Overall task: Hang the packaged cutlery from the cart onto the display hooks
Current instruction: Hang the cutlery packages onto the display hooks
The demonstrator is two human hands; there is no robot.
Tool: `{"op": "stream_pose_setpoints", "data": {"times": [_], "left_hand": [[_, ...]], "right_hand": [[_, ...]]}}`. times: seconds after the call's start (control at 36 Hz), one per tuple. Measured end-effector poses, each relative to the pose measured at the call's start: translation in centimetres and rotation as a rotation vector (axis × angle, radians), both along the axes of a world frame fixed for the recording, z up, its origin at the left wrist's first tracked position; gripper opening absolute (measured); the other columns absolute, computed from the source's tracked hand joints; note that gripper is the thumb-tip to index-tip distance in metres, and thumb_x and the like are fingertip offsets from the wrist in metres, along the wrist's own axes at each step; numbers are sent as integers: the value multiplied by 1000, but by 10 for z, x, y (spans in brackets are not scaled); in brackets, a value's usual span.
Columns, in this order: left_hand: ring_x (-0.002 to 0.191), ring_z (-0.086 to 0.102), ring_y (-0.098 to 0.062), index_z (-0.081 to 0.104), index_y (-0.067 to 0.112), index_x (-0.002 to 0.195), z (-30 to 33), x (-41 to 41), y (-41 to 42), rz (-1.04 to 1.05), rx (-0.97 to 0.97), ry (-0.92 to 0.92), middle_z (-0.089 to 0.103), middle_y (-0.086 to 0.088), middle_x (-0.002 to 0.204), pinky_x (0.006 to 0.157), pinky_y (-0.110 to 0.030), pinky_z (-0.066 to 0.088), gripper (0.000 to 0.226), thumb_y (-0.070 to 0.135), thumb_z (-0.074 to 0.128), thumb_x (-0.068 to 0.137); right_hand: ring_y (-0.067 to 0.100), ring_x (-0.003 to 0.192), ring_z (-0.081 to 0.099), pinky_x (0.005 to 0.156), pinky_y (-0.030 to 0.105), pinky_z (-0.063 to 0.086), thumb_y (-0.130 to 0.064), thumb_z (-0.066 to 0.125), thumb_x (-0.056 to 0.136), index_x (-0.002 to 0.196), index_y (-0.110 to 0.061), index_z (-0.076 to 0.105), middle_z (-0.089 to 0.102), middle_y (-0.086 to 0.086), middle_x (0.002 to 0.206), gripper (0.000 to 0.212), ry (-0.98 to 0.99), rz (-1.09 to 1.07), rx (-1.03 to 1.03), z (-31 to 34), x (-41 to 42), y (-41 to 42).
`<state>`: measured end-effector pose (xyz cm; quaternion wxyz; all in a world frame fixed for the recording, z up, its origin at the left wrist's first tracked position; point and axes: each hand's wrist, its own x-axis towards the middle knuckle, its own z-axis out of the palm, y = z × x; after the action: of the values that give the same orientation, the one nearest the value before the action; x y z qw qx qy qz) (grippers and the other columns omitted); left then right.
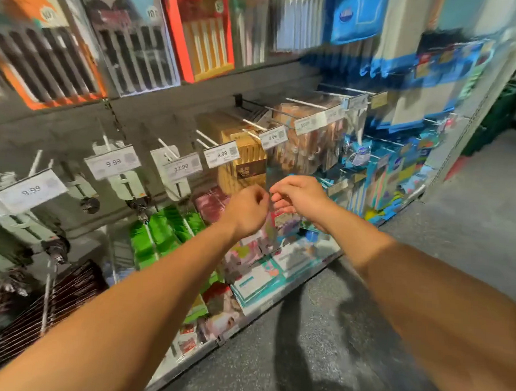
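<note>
My left hand [247, 208] and my right hand [300, 197] meet in front of the lower hook row, fingers curled. Between them they pinch the top edge of a clear plastic cutlery pack [305, 242], which hangs down below my right hand; it is blurred and its contents are hard to make out. Just behind the hands hang gold cutlery packs [243, 164] on a display hook [206, 137] with an 8.99 tag [221, 154]. To the right, copper-coloured packs [310, 141] hang behind a 4.99 tag [273, 136]. The cart is out of view.
Hooks at the left with 9.99 and 12.90 tags [182, 167] carry grey-green carded items. Straw packs [133, 42] hang on the row above, blue packs [395, 169] at the right. Napkin packs [165, 232] fill the bottom shelf. Grey floor [348, 334] lies to my right.
</note>
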<state>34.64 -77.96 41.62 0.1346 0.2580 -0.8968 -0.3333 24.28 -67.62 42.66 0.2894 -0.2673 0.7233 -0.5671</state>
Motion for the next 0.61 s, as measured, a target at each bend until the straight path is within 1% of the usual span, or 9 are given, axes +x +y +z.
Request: {"op": "stream_pose_setpoints", "data": {"times": [0.11, 0.19, 0.25, 0.31, 0.36, 0.42, 0.47, 0.53, 0.61], "left_hand": [[97, 63, -28, 67, 8, 101, 3, -32, 50, -59, 3, -2, 71, -10, 101, 81, -34, 46, 22, 20, 49, 100], [88, 65, -27, 65, 11, 94, 4, -58, 88, -117, 22, -9, 70, -7, 89, 67, -28, 38, 22, 23, 49, 101], [83, 64, -26, 64, 11, 92, 6, -76, 116, -176, 21, -18, 68, -6, 85, 65, -28, 36, 24, 24, 48, 102], [83, 65, -30, 64, 7, 93, 7, -95, 146, -231, 55, -23, 71, -13, 88, 68, -33, 45, 27, 25, 47, 103], [86, 67, -36, 64, 6, 90, 6, -113, 176, -282, 98, -21, 71, -21, 92, 76, -41, 53, 28, 25, 48, 102], [86, 67, -38, 62, 10, 80, 1, -133, 202, -333, 138, -22, 69, -24, 88, 80, -47, 54, 28, 30, 50, 96], [80, 67, -39, 60, 8, 76, -8, -156, 226, -380, 178, -31, 67, -25, 82, 77, -49, 56, 33, 35, 47, 89], [70, 69, -31, 59, 13, 75, -10, -175, 254, -450, 219, -79, 68, -17, 75, 69, -41, 57, 26, 25, 48, 95], [49, 57, -10, 55, 15, 79, -6, -197, 297, -572, 274, -73, 60, -4, 64, 50, -27, 43, 26, 11, 45, 102]], "right_hand": [[14, 58, 60, 48, 19, 44, -6, 56, 96, 82, -8, 67, 66, 8, 73, 18, 1, -64, 11, 6, -27, 62], [14, 57, 57, 47, 19, 42, -8, 55, 97, 87, -6, 65, 64, 9, 76, 14, -6, -96, 36, 7, -48, 110], [12, 54, 55, 47, 19, 40, -8, 54, 98, 84, -9, 63, 62, 8, 74, 16, -13, -124, 53, 9, -60, 142], [10, 49, 54, 46, 19, 40, -6, 53, 98, 80, -10, 60, 60, 8, 71, 20, -20, -180, 64, 10, -72, 175], [10, 48, 55, 49, 20, 40, -7, 52, 98, 79, -11, 60, 60, 8, 71, 21, -9, -234, 79, 10, -83, 207], [11, 51, 55, 52, 21, 41, -9, 50, 99, 79, -13, 58, 59, 6, 71, 21, 5, -282, 111, 7, -94, 239], [9, 48, 54, 50, 19, 40, -10, 48, 100, 79, -12, 56, 58, 5, 70, 22, 3, -330, 142, 4, -105, 268], [4, 40, 51, 44, 17, 38, -9, 46, 101, 75, -12, 54, 55, 7, 69, 27, -26, -386, 173, 1, -116, 294], [2, 35, 49, 40, 15, 36, -6, 44, 101, 70, -12, 51, 50, 7, 66, 32, -65, -477, 222, 0, -130, 332]]}}
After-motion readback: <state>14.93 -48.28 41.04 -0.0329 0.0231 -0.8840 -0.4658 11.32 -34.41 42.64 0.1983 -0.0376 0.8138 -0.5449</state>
